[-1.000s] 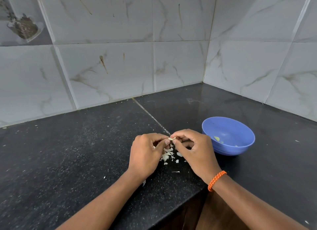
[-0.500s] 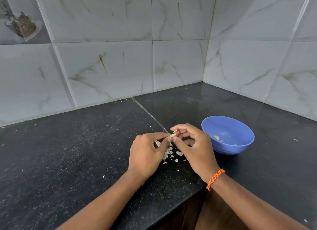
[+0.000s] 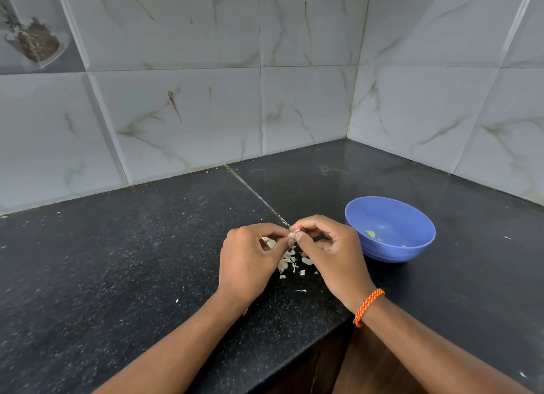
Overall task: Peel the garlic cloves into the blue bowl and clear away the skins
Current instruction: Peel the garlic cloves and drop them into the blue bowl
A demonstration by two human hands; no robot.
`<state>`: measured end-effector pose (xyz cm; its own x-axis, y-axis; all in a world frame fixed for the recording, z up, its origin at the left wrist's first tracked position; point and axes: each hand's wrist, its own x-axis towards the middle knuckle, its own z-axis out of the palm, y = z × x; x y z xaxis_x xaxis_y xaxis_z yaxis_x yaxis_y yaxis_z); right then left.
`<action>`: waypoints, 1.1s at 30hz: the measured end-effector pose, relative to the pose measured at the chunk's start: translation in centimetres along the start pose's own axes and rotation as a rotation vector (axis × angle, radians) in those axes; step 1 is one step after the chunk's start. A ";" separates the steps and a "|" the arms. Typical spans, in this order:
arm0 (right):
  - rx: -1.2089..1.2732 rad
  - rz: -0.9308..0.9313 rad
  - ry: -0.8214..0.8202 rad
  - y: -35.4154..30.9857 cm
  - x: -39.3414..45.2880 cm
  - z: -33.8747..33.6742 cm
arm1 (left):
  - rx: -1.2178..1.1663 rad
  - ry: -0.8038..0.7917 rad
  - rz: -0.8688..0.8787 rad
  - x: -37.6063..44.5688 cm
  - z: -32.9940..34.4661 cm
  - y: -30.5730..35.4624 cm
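Head view shows the left hand [image 3: 247, 261] and the right hand [image 3: 329, 252] at the middle of the frame, fingers pinching one garlic clove [image 3: 293, 234] together above loose skins [image 3: 290, 262] on the black bench [image 3: 117, 261]. Right of them stands the blue bowl [image 3: 390, 229], few peeled pieces inside.

Speckled black stone countertop [image 3: 123, 264] — polished; glossy marbled wall tiles [image 3: 182, 120]; smooth blue plastic bowl [image 3: 412, 254]; papery garlic skins [image 3: 287, 264].
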<state>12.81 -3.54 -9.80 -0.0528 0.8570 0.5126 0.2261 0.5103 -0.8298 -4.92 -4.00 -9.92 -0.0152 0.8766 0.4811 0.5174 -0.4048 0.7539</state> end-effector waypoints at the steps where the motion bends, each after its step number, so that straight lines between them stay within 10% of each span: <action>1: -0.006 0.000 0.002 0.0 0.0 0.0 | -0.017 0.006 -0.009 0.0 0.0 0.0; 12: -0.085 -0.031 0.028 -0.1 0.0 0.0 | -0.423 -0.038 -0.168 -0.1 -0.1 0.6; 33: -0.290 -0.122 0.120 0.2 -0.2 0.3 | -0.319 -0.002 -0.030 -0.3 0.5 0.7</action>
<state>12.62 -3.60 -10.13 0.0147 0.7671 0.6414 0.4932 0.5524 -0.6720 -4.14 -4.45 -9.74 -0.0248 0.8897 0.4559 0.2222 -0.4398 0.8702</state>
